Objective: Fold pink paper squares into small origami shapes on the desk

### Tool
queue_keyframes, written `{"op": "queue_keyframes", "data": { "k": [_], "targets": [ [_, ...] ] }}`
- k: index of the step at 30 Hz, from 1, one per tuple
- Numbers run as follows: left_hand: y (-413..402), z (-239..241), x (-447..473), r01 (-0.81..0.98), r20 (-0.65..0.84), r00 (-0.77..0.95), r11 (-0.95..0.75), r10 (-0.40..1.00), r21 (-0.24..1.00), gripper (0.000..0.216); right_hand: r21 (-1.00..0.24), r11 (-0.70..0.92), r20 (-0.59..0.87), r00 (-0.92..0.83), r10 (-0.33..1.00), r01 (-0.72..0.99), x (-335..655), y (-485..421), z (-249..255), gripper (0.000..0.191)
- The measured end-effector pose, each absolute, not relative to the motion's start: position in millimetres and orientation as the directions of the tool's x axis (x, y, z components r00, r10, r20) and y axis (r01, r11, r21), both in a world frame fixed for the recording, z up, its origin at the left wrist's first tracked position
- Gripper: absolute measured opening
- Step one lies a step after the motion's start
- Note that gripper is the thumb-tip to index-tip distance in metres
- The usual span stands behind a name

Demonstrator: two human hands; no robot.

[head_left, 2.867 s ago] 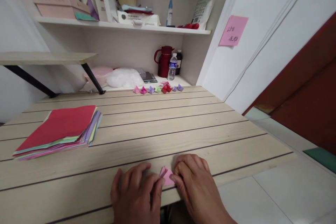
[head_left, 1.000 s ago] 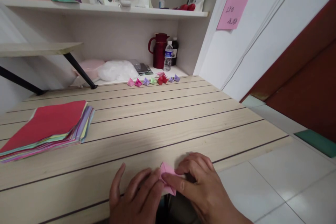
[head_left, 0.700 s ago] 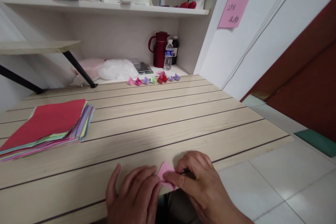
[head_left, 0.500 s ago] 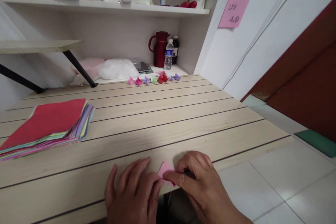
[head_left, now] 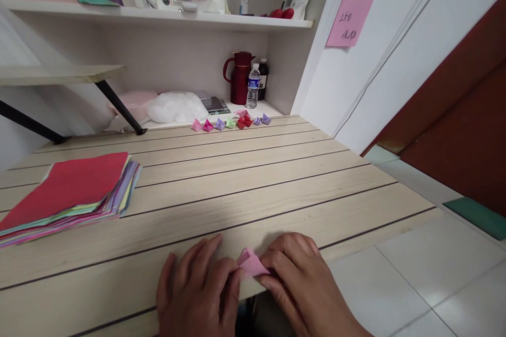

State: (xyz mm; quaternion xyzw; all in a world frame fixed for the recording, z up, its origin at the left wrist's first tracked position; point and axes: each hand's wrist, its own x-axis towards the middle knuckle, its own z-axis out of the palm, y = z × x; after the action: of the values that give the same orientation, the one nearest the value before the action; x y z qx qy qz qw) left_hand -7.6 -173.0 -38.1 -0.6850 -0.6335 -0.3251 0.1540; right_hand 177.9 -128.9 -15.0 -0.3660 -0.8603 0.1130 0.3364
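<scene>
A small folded pink paper piece (head_left: 250,265) lies at the near edge of the pale wooden table (head_left: 221,179). My left hand (head_left: 197,289) rests flat beside it, fingertips touching its left side. My right hand (head_left: 294,279) curls over its right side, with thumb and fingers pinched on the paper. A stack of coloured paper squares (head_left: 67,195), red on top, lies at the table's left. Several small folded paper shapes (head_left: 231,123) stand in a row at the far edge.
Behind the table a low shelf holds a red jug (head_left: 239,78), a water bottle (head_left: 252,92), a dark bottle and a white plastic bag (head_left: 176,107). A pink sticky note (head_left: 349,20) hangs on the white panel at right. White tiled floor lies to the right.
The pink piece has been pressed down and turned a little between my fingers. Both hands stay at the near table edge; the view has shifted slightly.
</scene>
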Motion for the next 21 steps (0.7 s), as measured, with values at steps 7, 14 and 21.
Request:
{"op": "queue_keyframes", "data": {
  "k": [7,14,21],
  "targets": [
    [-173,-38,-9,0.965,0.655,0.023,-0.189,0.755,0.184,0.009,-0.373,0.711,0.584,-0.444,0.679,0.597,173,-129,-21,0.018],
    [-179,-43,-14,0.934,0.724,0.083,-0.307,0.685,0.182,0.013,-0.262,0.814,0.633,-0.544,0.551,0.519,192,-128,-29,0.028],
    [-182,-41,-10,0.923,0.714,0.033,-0.296,0.699,0.247,0.012,-0.311,0.802,0.614,-0.535,0.58,0.51,190,-127,-30,0.024]
  ]
}}
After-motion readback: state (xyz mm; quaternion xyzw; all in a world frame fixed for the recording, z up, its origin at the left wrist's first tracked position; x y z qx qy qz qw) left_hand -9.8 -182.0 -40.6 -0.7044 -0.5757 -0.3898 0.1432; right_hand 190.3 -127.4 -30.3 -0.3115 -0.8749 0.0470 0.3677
